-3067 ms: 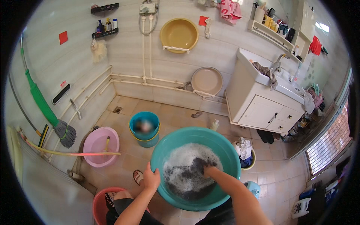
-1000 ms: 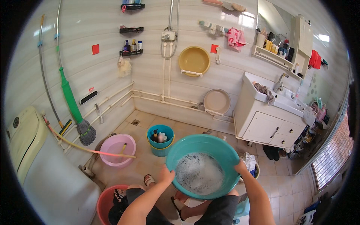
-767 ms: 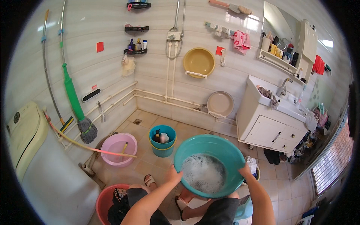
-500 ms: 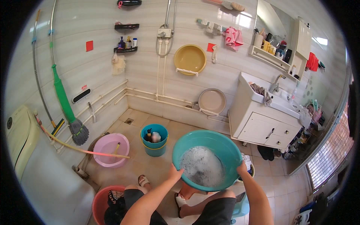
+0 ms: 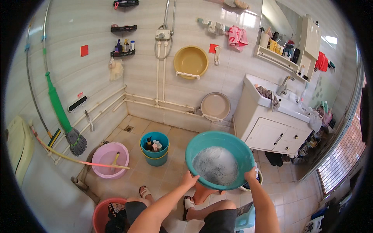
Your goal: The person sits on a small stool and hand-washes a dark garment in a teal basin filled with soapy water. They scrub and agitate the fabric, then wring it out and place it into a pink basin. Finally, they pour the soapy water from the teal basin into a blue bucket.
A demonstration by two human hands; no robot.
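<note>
Between both my hands is a large teal basin [image 5: 241,150] with foamy water [image 5: 216,166] in it. My left hand [image 5: 190,180] grips its near left rim. On the near right rim, my right hand [image 5: 251,174] is closed too. An orange-brown object [image 5: 202,194] shows beneath the basin, mostly hidden, so I cannot tell what it is. Partly behind my right hand and the basin stands a container with cloth [image 5: 257,177].
A blue bucket [image 5: 156,160] with bottles and a pink basin [image 5: 101,154] crossed by a hose [image 5: 89,163] stand ahead left. A red tub [image 5: 99,217] of dark clothes is by my left leg. The white sink cabinet [image 5: 261,134] is at the right; a light-blue stool [image 5: 245,219] sits near my right leg.
The teal basin has moved to the right and a little farther away, with both hands still on its rim. The view has swung slightly to the right.
</note>
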